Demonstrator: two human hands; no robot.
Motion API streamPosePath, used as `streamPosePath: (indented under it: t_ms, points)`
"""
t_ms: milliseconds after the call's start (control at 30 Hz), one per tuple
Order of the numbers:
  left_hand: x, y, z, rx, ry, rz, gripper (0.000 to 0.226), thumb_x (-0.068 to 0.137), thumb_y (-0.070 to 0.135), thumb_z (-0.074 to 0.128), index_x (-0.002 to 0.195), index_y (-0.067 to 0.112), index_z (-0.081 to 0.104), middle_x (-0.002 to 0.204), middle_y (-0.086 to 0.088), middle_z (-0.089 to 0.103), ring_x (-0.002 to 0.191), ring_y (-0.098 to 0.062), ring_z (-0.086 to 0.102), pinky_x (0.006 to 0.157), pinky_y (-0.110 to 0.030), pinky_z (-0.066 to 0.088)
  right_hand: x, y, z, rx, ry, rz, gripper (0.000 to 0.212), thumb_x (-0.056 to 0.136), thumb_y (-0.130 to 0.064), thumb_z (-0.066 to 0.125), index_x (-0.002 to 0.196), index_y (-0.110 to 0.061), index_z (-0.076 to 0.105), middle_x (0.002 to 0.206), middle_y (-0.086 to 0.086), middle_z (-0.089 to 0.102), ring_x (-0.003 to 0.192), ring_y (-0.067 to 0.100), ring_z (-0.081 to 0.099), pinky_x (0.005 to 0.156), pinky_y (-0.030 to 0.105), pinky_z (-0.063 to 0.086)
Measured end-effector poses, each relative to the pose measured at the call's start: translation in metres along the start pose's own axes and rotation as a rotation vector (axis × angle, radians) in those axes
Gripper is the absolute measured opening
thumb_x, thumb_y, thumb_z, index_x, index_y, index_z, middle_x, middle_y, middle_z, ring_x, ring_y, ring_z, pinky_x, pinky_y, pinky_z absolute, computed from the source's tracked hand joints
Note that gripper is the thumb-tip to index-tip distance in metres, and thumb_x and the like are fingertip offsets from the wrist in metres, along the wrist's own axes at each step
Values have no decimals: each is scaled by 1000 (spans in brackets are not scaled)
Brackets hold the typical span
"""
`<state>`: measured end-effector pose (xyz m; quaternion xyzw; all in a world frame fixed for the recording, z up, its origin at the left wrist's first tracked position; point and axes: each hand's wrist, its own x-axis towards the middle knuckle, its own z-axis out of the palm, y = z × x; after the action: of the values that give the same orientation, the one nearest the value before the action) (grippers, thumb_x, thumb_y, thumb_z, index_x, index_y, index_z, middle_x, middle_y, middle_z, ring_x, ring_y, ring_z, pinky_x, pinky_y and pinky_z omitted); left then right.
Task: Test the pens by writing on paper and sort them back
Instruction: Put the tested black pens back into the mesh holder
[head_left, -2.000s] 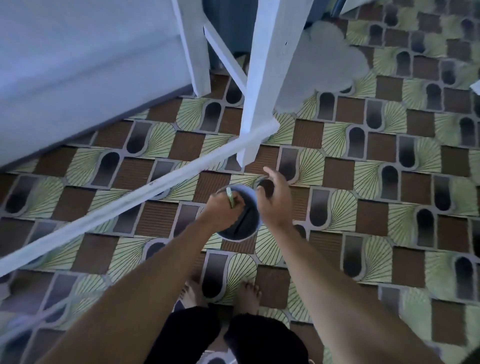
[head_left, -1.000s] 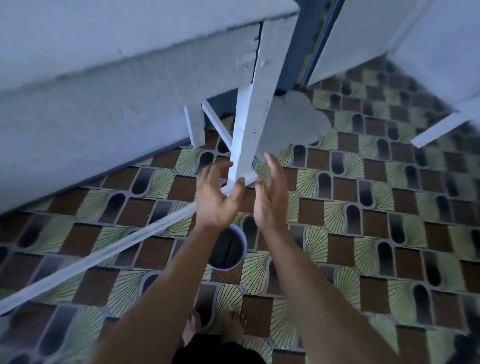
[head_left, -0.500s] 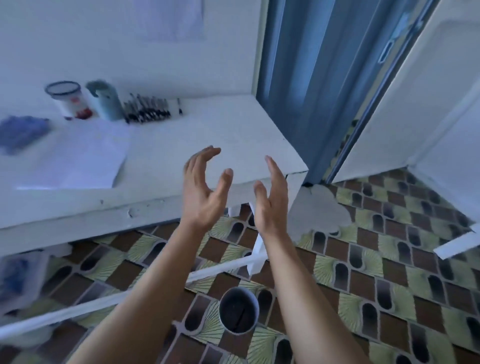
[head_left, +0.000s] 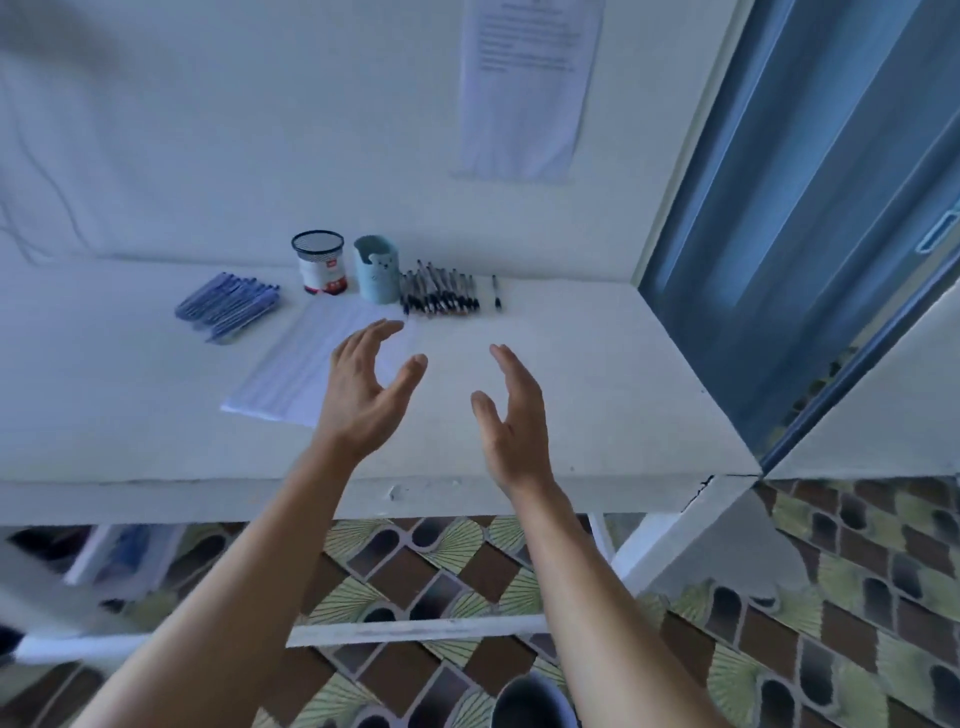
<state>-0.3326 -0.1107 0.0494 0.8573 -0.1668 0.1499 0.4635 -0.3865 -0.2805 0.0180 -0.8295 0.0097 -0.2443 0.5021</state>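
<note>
I see both hands raised over the white desk (head_left: 597, 364), palms facing each other. My left hand (head_left: 363, 395) has its grip loose, fingers spread and curled, holding nothing; it hangs over the near corner of the paper (head_left: 306, 364). My right hand (head_left: 511, 415) is likewise spread wide and empty, well apart from the left.

At the back of the desk stand two containers, just beside each other: a black mesh cup (head_left: 319, 262) with a white and red label, and to its right a pale blue holder (head_left: 375, 269) with a small bear face on it. I cannot tell whether either holds anything. To the right of the blue holder a row of dark pens (head_left: 439, 293) lies flat on the desk, with a single pen (head_left: 496, 292) apart from the row. Left of the mesh cup lies a bunch of blue pens (head_left: 228, 306), touching one another. On the patterned floor, at the bottom edge, the rim of a round grey bin (head_left: 524, 701) shows, its contents hidden.
</note>
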Motion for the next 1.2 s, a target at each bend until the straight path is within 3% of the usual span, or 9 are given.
streamPosePath:
  t_ms: [167,267,367,500,600,700,833,1100,1200]
  points:
    - [40,-77,-34,98,-72,-110,73,80,66,47,138,23,53,144,3,51,137,-20,37,104,-30,28,47,1,81,3,-103,41,78,79,-55,40,145,-14,46,151,1,43,139,9,35,117,30,27]
    - [66,-127,-48,161,-93,-136,45,90,36,68,131,20,60,138,-1,57,133,-24,41,106,-33,32,73,3,133,-27,-149,59,77,75,-54,42,141,-15,50,148,-1,47,138,10,37,116,28,27]
    - [88,-174,-57,255,-131,-138,39,87,24,71,125,19,65,133,-4,60,131,-28,43,107,-34,33,98,8,176,-155,-207,70,69,77,-47,49,139,-15,53,149,0,48,140,14,38,117,33,27]
    - [109,-219,-65,400,-236,-115,41,89,28,66,129,22,61,138,-1,57,135,-26,38,111,-40,32,127,23,214,-408,-251,4,73,75,-53,39,137,-19,54,149,3,47,142,20,36,117,44,26]
    - [119,-237,-64,515,-315,-73,48,95,37,58,141,25,52,150,2,46,144,-24,28,117,-42,23,146,33,226,-573,-377,91,66,86,-50,40,148,-28,41,161,1,26,151,19,14,122,45,6]
    - [123,-245,-59,562,-387,-61,62,95,54,35,151,27,38,160,4,33,151,-22,16,121,-41,11,160,43,228,-705,-471,136,62,98,-46,40,156,-33,22,167,-1,7,153,18,0,122,48,-3]
    - [122,-245,-53,610,-414,-62,84,82,64,7,153,28,33,160,7,30,149,-18,16,121,-38,7,165,55,229,-798,-543,143,64,100,-50,36,158,-32,14,167,1,3,153,21,-1,122,49,-2]
    - [121,-237,-51,633,-358,-103,65,85,66,34,132,27,54,138,3,48,137,-21,33,114,-39,23,174,60,221,-812,-644,37,67,98,-53,40,157,-32,17,167,0,4,153,20,0,122,47,-2]
    - [120,-237,-50,617,-331,-109,69,82,69,29,126,25,57,141,3,47,137,-21,34,113,-40,27,173,61,220,-809,-645,18,66,98,-52,40,157,-33,17,167,-1,5,153,20,0,122,46,-2]
